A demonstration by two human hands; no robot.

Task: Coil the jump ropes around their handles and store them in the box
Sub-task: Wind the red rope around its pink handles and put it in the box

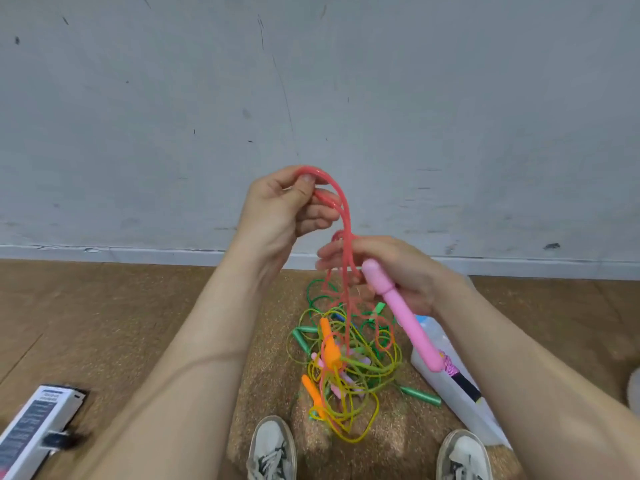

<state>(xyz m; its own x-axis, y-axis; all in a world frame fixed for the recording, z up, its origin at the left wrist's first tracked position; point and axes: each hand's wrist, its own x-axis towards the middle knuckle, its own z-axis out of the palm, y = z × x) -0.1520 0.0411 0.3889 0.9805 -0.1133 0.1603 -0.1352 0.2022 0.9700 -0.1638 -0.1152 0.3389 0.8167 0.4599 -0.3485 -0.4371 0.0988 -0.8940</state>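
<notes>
My left hand (pixel 287 206) is raised in front of the wall, thumb and forefinger pinched on a bend of the pink rope (pixel 343 206), the other fingers curled beneath. From there the rope arcs over and drops to my right hand (pixel 398 271), which is lower and nearer me, its fingers wrapped round the top end of the pink handle (pixel 408 317); the handle slants down toward my right. Strands of the rope hang past my right fingers into the tangled pile of ropes (pixel 349 368) on the floor between my shoes (pixel 273 448), yellow, green and orange all knotted together. The clear plastic box (pixel 464 414) lies just right of the pile, under the handle's lower end
</notes>
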